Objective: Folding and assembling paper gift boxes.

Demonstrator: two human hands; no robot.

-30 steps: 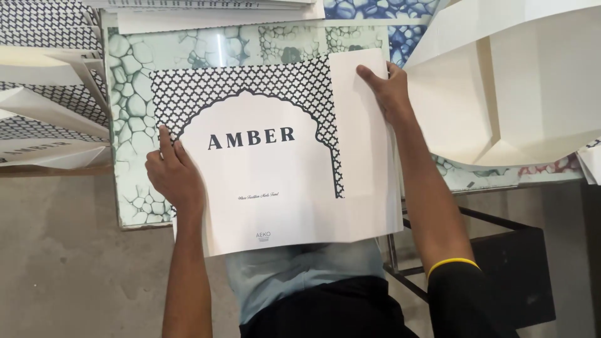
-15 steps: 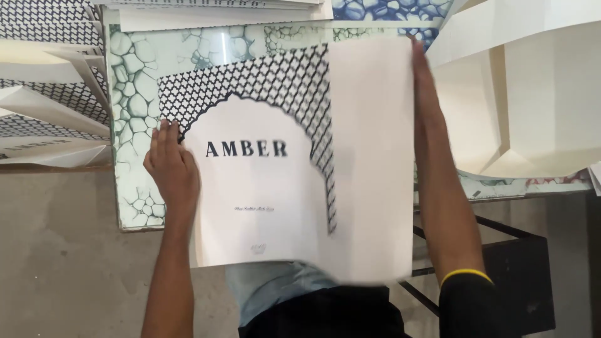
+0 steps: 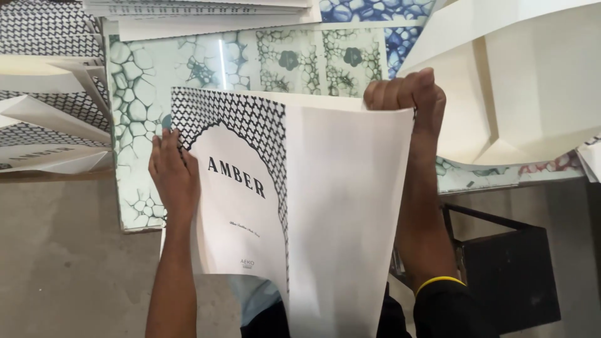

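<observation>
Right hand [image 3: 407, 94]: grip pinches the top right corner of the printed sheet [image 3: 250, 206], flap lifted leftward. Left hand [image 3: 174, 172]: fingers spread, pressing the sheet's left edge flat. Sheet lies over the green-patterned table [image 3: 144, 94]; folded sheets [image 3: 538, 81] right of it. Judged: mid-fold; next, align edges, crease.

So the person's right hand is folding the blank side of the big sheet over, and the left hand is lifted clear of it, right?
Not quite. The head view shows the left hand pressing flat on the sheet beside its printed arch; the right hand does grip the blank side's top edge, folding it over.
</observation>
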